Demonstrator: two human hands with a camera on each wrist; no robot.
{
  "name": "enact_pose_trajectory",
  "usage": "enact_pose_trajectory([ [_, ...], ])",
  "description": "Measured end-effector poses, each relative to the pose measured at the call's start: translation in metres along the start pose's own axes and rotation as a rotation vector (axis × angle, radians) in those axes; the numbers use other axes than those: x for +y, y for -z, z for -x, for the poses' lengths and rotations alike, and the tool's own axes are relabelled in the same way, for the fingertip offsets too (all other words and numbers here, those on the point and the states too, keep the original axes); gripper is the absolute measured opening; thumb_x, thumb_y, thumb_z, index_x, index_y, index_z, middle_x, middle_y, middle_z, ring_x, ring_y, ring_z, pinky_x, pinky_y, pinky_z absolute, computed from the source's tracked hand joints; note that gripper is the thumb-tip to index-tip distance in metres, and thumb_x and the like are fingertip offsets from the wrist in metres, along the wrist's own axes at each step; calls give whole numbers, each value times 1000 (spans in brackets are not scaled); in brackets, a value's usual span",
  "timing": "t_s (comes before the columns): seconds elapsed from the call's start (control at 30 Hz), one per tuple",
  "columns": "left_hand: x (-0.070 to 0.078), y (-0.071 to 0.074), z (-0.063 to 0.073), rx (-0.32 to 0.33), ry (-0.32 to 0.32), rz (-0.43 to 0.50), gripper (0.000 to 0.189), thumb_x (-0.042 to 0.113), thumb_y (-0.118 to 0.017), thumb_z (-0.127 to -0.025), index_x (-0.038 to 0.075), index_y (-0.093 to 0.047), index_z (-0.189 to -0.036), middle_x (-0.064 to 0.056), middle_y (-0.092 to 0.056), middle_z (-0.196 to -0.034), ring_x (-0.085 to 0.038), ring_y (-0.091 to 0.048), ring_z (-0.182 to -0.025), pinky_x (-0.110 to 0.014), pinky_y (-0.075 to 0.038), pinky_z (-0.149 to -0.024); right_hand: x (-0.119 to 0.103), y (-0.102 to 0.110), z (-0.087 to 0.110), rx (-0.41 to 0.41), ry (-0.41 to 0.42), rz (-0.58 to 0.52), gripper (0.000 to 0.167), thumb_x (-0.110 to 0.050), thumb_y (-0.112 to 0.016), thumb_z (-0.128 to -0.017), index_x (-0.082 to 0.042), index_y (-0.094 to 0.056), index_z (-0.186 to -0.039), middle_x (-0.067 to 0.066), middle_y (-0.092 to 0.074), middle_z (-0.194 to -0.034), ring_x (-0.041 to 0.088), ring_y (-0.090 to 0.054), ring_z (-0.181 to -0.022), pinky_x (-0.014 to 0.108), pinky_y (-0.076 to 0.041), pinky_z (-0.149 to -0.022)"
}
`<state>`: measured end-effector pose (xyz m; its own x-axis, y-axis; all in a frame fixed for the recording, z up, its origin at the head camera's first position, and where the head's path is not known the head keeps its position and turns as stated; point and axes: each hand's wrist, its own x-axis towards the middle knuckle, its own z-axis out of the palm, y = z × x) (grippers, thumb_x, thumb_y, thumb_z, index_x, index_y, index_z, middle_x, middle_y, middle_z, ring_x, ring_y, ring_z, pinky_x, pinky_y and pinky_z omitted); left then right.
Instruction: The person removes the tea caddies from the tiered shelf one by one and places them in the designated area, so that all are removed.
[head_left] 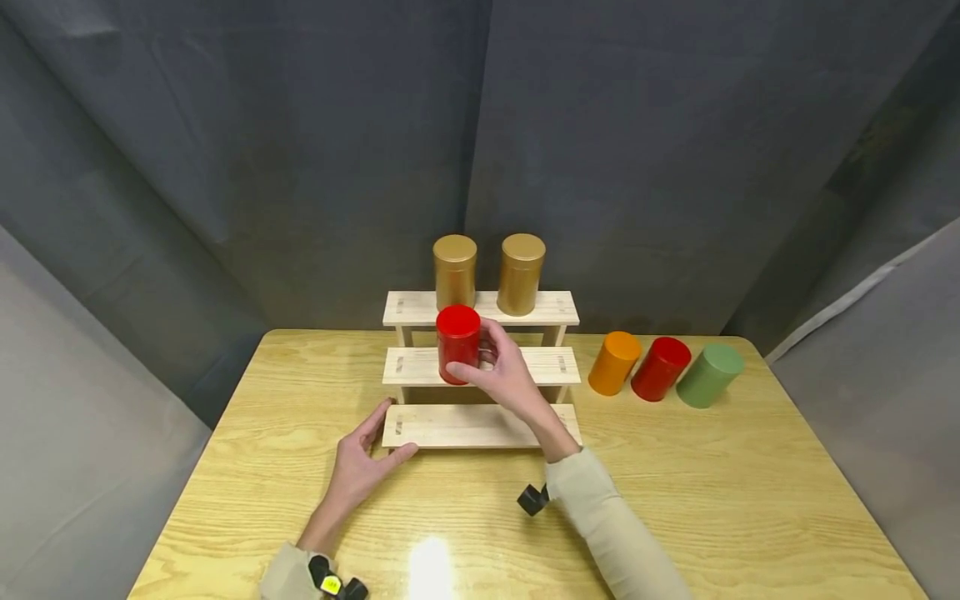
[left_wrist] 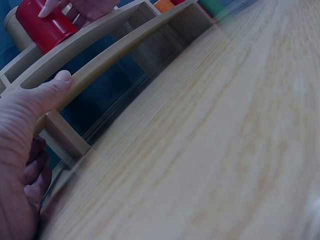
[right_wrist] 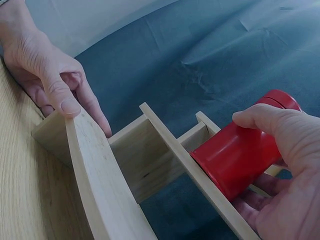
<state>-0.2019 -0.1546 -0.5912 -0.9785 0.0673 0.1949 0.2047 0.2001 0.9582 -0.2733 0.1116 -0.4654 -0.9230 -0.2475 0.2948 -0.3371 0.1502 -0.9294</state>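
Grey curtains (head_left: 337, 167) are hanging behind our pale wooden desk (head_left: 750, 492). Our left hand (head_left: 354, 475) is gripping the left end of a three-tier wooden rack (head_left: 480, 427), its thumb resting on the lowest board. One gold canister (head_left: 454, 271) is standing left of centre on the top tier. Just in front of it, we are holding a red canister (head_left: 454, 345) upright at the middle tier, our right hand (head_left: 513, 379) clasping it between thumb and fingers; we cannot tell whether its base is touching the board. Farther right, another gold canister (head_left: 521, 279) is standing on the top tier. Beyond the rack, an orange canister (head_left: 613, 364), a second red canister (head_left: 660, 369) and a green canister (head_left: 708, 377) are standing in a row on the desk.
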Motion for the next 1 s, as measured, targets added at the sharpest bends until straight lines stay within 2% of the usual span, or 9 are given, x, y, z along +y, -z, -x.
enact_pose_trajectory([
  [0.4,1,0,-1,-6,4,19,84,23,-93,-81,17,-53,-155,-5,-52,-156,-23,-47,-145,-11,-38,-109,-2,12,6,35,-11,-11,72,-16,-88,-86,-12,-51,-147,7,-63,-136,29,-61,-120,48,-54,-105],
  [0.67,1,-2,0,0,25,2,83,16,-91,-83,15,-51,-155,-7,-50,-157,-25,-48,-145,-30,-39,-116,-10,22,13,28,-48,-9,74,-13,-86,-87,-8,-47,-150,13,-60,-142,34,-57,-126,53,-51,-108],
  [0.73,1,-2,1,0,31,0,83,15,-91,-83,15,-51,-155,-7,-50,-158,-26,-48,-145,-28,-40,-115,-18,25,16,30,-60,-3,74,-11,-85,-86,-5,-48,-149,15,-60,-142,35,-58,-125,55,-50,-108],
  [0.9,1,-1,2,-2,29,4,83,16,-92,-82,16,-52,-155,-6,-50,-157,-25,-48,-145,-12,-39,-109,-42,31,27,34,-43,9,68,-7,-83,-87,1,-50,-145,19,-63,-135,37,-61,-118,59,-53,-103],
  [1.0,2,-1,3,-6,18,13,82,20,-92,-82,17,-52,-154,-5,-51,-157,-25,-48,-145,-10,-38,-108,-41,36,30,42,-13,17,65,-7,-83,-87,1,-51,-142,18,-64,-132,35,-62,-115,56,-55,-100],
])
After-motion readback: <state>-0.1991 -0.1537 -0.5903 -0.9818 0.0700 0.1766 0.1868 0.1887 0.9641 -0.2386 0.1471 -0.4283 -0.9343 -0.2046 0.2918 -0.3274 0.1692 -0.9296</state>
